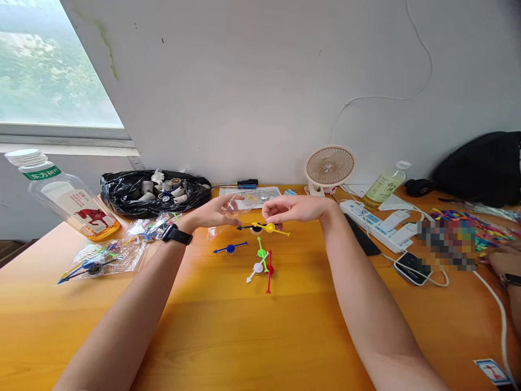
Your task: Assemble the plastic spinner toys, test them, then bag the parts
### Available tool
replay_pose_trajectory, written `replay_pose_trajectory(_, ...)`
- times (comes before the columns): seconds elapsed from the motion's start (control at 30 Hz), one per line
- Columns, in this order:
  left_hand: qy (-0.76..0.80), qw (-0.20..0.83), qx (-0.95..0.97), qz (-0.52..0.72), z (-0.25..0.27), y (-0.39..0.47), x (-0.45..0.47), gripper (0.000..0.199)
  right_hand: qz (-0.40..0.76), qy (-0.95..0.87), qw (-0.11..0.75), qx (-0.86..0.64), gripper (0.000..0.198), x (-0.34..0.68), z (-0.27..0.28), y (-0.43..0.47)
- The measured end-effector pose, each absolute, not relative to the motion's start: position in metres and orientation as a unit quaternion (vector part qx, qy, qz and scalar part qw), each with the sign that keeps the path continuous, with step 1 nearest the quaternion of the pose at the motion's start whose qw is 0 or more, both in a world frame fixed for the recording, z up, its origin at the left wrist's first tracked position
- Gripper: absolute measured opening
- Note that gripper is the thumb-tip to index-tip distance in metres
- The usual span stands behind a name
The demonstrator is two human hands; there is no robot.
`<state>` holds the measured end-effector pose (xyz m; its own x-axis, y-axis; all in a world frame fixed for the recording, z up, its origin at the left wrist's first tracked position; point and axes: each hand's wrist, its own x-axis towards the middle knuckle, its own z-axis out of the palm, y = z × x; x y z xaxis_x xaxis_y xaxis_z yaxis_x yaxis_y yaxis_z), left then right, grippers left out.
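My left hand (214,213), with a black watch on the wrist, has its thumb and fingers around a crumpled clear plastic bag (233,205). My right hand (291,208) is curled just behind a yellow arrow spinner (270,228) and a black arrow spinner (255,228); its fingertips are partly hidden, and what they pinch does not show. Closer to me lie a blue arrow spinner (230,248), a green one (261,253), a white one (258,267) and a red one (269,270). The green, white and red ones overlap.
Left are bagged spinners (95,266), a tilted tea bottle (77,203) and a black plastic bag (116,193) of scraps. A screwdriver (247,183) and a fan (330,167) stand along the wall. Right are a power strip (372,225), a phone (412,268) and another person's arm (502,266).
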<state>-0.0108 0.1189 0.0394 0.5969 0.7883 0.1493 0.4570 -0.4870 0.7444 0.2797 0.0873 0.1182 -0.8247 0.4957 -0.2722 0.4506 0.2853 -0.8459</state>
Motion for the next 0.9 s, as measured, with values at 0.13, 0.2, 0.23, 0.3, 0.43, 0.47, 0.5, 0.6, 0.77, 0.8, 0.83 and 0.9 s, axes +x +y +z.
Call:
replay_pose_trajectory(0.13,0.372,0.321,0.841,0.228,0.041,0.119,-0.011,0.075,0.542,-0.780,0.009,-0.311,0.041,0.286,0.116,0.090)
replay_pose_trajectory(0.2,0.373,0.309,0.848,0.214,0.042,0.118,-0.010,0.076,0.545,-0.776,0.008,-0.317,0.041,0.289,0.114,0.092)
replay_pose_trajectory(0.23,0.373,0.300,0.853,0.208,0.043,0.117,-0.009,0.076,0.543,-0.776,0.018,-0.321,0.040,0.291,0.113,0.093)
replay_pose_trajectory(0.3,0.372,0.280,0.862,0.200,0.044,0.116,-0.008,0.076,0.540,-0.772,0.048,-0.331,0.039,0.296,0.111,0.096)
replay_pose_trajectory(0.43,0.364,0.262,0.869,0.210,0.045,0.114,-0.003,0.080,0.532,-0.757,0.109,-0.363,0.040,0.307,0.107,0.101)
replay_pose_trajectory(0.47,0.360,0.263,0.869,0.215,0.045,0.114,-0.002,0.081,0.530,-0.752,0.119,-0.373,0.041,0.309,0.105,0.102)
replay_pose_trajectory(0.5,0.355,0.264,0.870,0.219,0.046,0.113,-0.001,0.082,0.528,-0.748,0.126,-0.382,0.041,0.311,0.104,0.103)
replay_pose_trajectory(0.6,0.340,0.251,0.879,0.220,0.047,0.111,0.004,0.082,0.532,-0.740,0.130,-0.391,0.041,0.312,0.098,0.107)
replay_pose_trajectory(0.77,0.327,0.211,0.899,0.202,0.044,0.107,0.014,0.086,0.535,-0.746,0.121,-0.379,0.036,0.306,0.092,0.110)
replay_pose_trajectory(0.8,0.323,0.208,0.901,0.201,0.043,0.106,0.015,0.087,0.533,-0.747,0.119,-0.379,0.035,0.305,0.093,0.110)
replay_pose_trajectory(0.83,0.318,0.205,0.903,0.201,0.041,0.106,0.017,0.087,0.531,-0.749,0.116,-0.379,0.033,0.303,0.093,0.110)
replay_pose_trajectory(0.9,0.312,0.201,0.906,0.204,0.040,0.105,0.020,0.087,0.527,-0.753,0.103,-0.382,0.030,0.300,0.096,0.108)
